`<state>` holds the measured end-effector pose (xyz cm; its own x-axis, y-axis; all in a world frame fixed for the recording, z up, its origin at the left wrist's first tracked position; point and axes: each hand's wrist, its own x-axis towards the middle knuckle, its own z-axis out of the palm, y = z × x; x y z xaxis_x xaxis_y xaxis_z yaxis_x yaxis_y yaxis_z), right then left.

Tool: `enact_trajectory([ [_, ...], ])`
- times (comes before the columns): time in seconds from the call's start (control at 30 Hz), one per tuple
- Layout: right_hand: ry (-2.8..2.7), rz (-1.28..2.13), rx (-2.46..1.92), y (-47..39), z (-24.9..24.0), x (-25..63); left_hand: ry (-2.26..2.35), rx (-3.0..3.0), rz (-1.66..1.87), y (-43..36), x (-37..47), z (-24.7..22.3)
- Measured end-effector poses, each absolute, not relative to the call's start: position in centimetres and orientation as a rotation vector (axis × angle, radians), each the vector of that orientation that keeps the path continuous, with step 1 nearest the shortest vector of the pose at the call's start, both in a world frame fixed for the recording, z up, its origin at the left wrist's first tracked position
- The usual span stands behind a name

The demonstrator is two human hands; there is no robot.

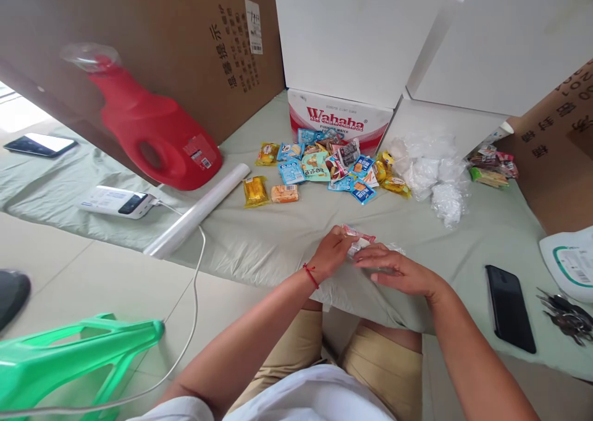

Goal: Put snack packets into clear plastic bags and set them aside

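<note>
My left hand (334, 250), with a red string at its wrist, holds a small red and white snack packet (359, 233) at the near part of the green cloth. Beside it, my right hand (393, 269) reaches over the packet's near side with its fingers stretched out and apart. Thin clear plastic (396, 249) shows just behind the right fingers. Farther back lies a pile of wrapped snacks (316, 165) in blue, yellow and brown. A yellow packet (255, 191) and an orange-brown one (285, 193) lie at its near left edge.
Crumpled clear plastic (428, 171) lies right of the pile. A red jug (157, 131), a plastic roll (199, 211) and a power bank (115, 202) with a cable are at left. A black phone (510, 308) and keys (569, 316) lie right. Behind stands a Wahaha box (340, 121).
</note>
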<state>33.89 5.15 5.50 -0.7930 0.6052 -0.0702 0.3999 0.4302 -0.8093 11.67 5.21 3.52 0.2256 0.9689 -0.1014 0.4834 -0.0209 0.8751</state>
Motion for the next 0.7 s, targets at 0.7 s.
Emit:
enact_trajectory([
  [0.7, -2.095, 0.403, -2.027, 4.5, 1.2, 36.2, 1.943, 1.596, 0.608, 4.9, 14.1, 3.3],
])
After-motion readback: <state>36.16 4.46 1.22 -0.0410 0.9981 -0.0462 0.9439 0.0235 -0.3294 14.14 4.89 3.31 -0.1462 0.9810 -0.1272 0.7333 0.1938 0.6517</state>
